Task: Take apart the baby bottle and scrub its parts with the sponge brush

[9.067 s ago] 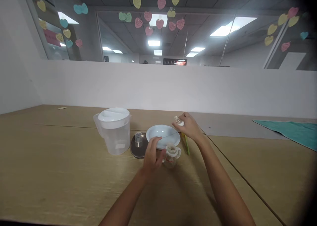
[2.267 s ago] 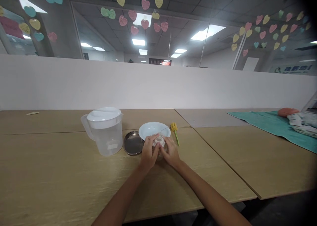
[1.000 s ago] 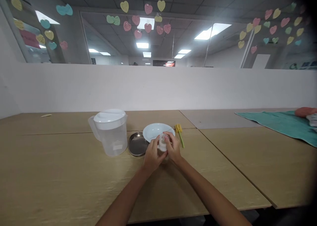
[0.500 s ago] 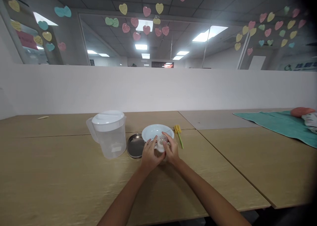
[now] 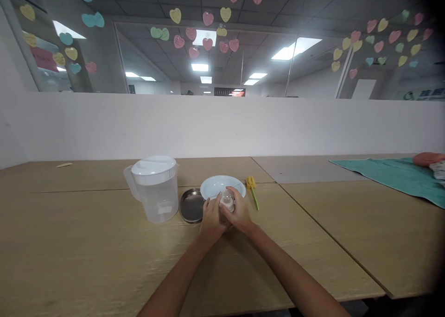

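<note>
Both hands are closed around a baby bottle with a white collar and a clear domed top. My left hand wraps the bottle's body from the left and hides most of it. From the right, my right hand curls its thumb and fingers round the white collar, just below the dome. Right behind the bottle stands a white bowl, partly covered by the hands. A round metal dish is close to the left hand. Right of the bowl lies a brush with a yellow sponge head and green handle.
A clear plastic pitcher with a white lid stands left of the dish. A green cloth lies at the far right, with a red-orange item on it. Behind the wooden table rises a white wall.
My right hand has turned leftward on the bottle's collar, its thumb now lying across the front. The white handle seen beside the collar is now hidden. The view has shifted slightly.
</note>
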